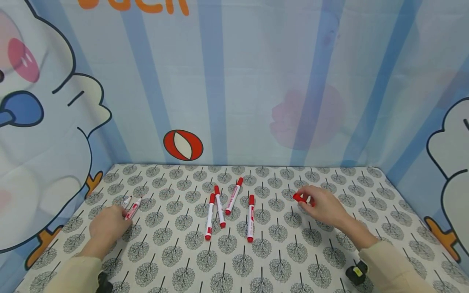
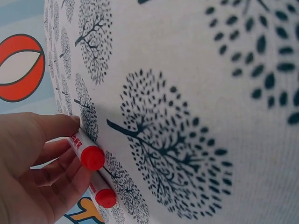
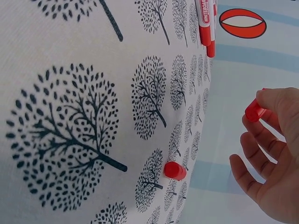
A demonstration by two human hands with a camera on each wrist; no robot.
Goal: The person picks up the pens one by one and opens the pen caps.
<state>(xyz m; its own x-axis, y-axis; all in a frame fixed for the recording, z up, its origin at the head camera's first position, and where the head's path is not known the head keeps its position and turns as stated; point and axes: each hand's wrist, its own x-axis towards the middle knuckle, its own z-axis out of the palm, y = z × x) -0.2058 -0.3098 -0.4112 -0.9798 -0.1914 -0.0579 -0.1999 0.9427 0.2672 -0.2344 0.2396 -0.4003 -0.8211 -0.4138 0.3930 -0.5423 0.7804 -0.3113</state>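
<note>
Nearest the camera are two pale sleeves (image 1: 392, 264), at about 8 and 4 o'clock on a dial centred on the tree-printed cloth (image 1: 190, 256), 12 being the far edge. At 9 o'clock the left hand (image 1: 108, 224) is narrowed at two uncapped markers (image 1: 133, 208), thumb and fingers appearing to pinch the one nearer the middle; the nibs point toward 1. Between 2 and 3, the right hand (image 1: 324, 205) pinches a red cap (image 3: 254, 112) with thumb and finger, the other fingers loosely spread; a second red cap (image 3: 175, 171) rests on the cloth, toward 5 o'clock in the right wrist view. Four capped markers (image 1: 210, 217) lie round the centre, mostly toward 11. Counted up: six markers, two loose caps, two hands. The markers should be light, stiff and hard to break, though smooth round barrels may roll or slip; mid-barrel is probably the safest hold, since an uncapped nib could stain cloth or fingers. The caps, small and rigid, likely suit a fingertip pinch on their side walls.
</note>
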